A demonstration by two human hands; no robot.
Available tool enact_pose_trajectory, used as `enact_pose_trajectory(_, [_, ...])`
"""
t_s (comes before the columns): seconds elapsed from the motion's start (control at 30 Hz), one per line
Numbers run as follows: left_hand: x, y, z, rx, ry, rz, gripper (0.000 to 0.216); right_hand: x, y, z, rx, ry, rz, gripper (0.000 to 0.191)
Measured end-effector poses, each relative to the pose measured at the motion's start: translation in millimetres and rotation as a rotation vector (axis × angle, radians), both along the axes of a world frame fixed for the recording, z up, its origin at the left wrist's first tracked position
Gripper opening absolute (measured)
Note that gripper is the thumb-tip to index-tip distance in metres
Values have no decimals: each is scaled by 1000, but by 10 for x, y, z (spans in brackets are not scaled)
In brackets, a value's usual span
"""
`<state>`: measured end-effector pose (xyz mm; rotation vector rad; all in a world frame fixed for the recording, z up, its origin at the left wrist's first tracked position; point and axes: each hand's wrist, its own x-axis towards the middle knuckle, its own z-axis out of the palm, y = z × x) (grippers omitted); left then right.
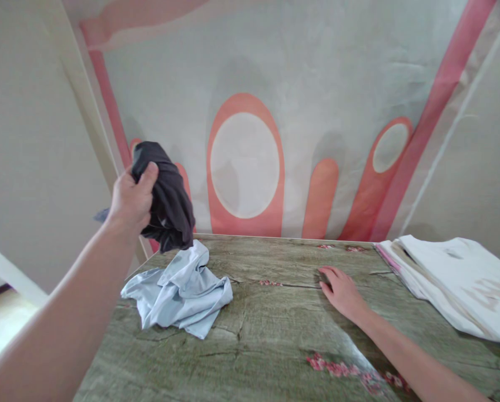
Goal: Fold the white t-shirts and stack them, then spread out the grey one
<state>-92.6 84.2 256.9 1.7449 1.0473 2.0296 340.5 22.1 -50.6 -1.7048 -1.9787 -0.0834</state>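
My left hand (133, 196) grips a bunched dark garment (168, 201), its thumb pressed on the cloth, raised above the far left of the table. What kind of garment it is cannot be made out. Below it, a crumpled light blue garment (187, 296) lies on the table. My right hand (340, 287) rests on the tabletop at the right of the middle, fingers loosely stretched and holding nothing. To the right of that hand lies a stack of folded shirts (451, 279), with a white printed one on top.
The table (250, 335) has a wood-look cover with pink blossoms. Its far edge meets a grey wall panel (359, 72) painted with pink and orange shapes. A plain wall (32, 139) stands on the left, with a bright floor patch (5, 324) below.
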Motion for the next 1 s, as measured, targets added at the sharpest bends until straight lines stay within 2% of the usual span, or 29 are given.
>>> enact_pose_trajectory(0.1, [641,-239,-371,-174,128,-325,43,-72,-42,70,49,124,160,39])
enact_pose_trajectory(0.17, [950,-378,-665,-337,393,-508,41,-95,-53,83,54,218,227,41])
enact_pose_trajectory(0.23, [1115,-471,-961,-421,623,-613,44,-69,-40,81,46,333,223,39])
enact_pose_trajectory(0.27, [1138,-496,-1107,-438,726,-610,44,-39,-28,84,45,391,197,37])
enact_pose_trajectory(0.3, [1123,-509,-1253,-451,841,-567,41,-1,-15,96,52,447,159,36])
enact_pose_trajectory(0.37, [993,-506,-1545,-440,1092,-379,43,73,-1,151,78,536,62,35])
enact_pose_trajectory(0.43, [774,-493,-1837,-501,1307,-59,58,111,-16,238,116,572,10,35])
enact_pose_trajectory(0.5, [522,-498,-2114,-587,1395,261,70,92,-61,328,155,542,29,38])
enact_pose_trajectory(0.6, [175,-567,-2446,-720,1438,388,61,-12,-145,411,154,404,124,50])
enact_pose_trajectory(0.7, [-90,-671,-2606,-751,1432,424,52,-109,-199,410,81,283,198,70])
enact_pose_trajectory(0.8, [-301,-747,-2584,-789,1431,437,53,-136,-205,363,27,229,253,81])
enact_pose_trajectory(0.83, [-361,-761,-2551,-815,1437,428,53,-131,-199,349,15,227,270,76])
enact_pose_trajectory(0.9, [-450,-778,-2469,-875,1453,386,53,-113,-177,333,0,258,290,53])
enact_pose_trajectory(0.97, [-467,-783,-2386,-922,1455,342,53,-91,-145,343,-6,332,289,33])
enact_pose_trajectory(1.0, [-435,-782,-2346,-917,1449,332,54,-79,-127,358,-6,389,274,29])
